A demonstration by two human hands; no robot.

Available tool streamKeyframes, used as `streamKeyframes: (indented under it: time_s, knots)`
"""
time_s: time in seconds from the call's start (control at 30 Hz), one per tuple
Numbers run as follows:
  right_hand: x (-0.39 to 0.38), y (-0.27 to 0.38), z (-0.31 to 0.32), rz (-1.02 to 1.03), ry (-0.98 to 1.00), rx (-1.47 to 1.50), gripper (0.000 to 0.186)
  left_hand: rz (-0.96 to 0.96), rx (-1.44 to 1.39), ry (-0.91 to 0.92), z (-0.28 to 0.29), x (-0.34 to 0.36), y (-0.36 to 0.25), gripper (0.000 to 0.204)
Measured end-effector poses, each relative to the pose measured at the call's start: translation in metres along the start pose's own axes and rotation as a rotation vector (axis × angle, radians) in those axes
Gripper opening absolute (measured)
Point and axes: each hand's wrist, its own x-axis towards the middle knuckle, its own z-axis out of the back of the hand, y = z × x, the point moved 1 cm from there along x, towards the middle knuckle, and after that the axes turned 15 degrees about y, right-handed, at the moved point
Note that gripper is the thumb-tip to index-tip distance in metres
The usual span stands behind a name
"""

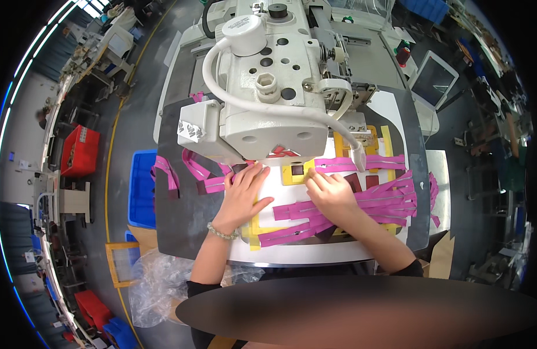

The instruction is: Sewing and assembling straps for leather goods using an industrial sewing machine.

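Note:
My left hand (240,195) lies flat with fingers spread on the white plate (268,189), its fingertips by a pink zipper strip (213,185) at the left. My right hand (332,195) is closed, thumb and fingers pinched at the right edge of a small yellow frame (289,178). What the pinch holds is too small to make out. A dark square patch (297,170) sits inside that frame, under the sewing machine head (268,136). Just beyond the right fingers runs another pink zipper (361,163). Several pink zippers (373,203) lie fanned beneath my right wrist.
The large white sewing machine body stands over the far side of the dark work table (181,227). A white hose (280,110) loops across its front. Blue bin (143,192) and clear plastic bag (164,279) are on the left; a screen (434,80) stands at the far right.

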Motion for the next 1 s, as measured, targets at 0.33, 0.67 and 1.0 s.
streamKeyframes:
  time_s: [0.33, 0.67, 1.0]
  knots:
    - [0.025, -0.046, 0.015, 0.305, -0.059, 0.046, 0.024, -0.015, -0.001, -0.037, 0.000, -0.002, 0.001, 0.065]
    - [0.072, -0.093, -0.011, -0.050, -0.090, 0.221, 0.031, -0.019, -0.021, -0.041, -0.001, -0.002, 0.001, 0.066]
    - [0.018, -0.064, 0.041, 0.142, 0.104, 0.211, 0.039, 0.011, 0.009, -0.058, 0.000, -0.004, -0.002, 0.064]
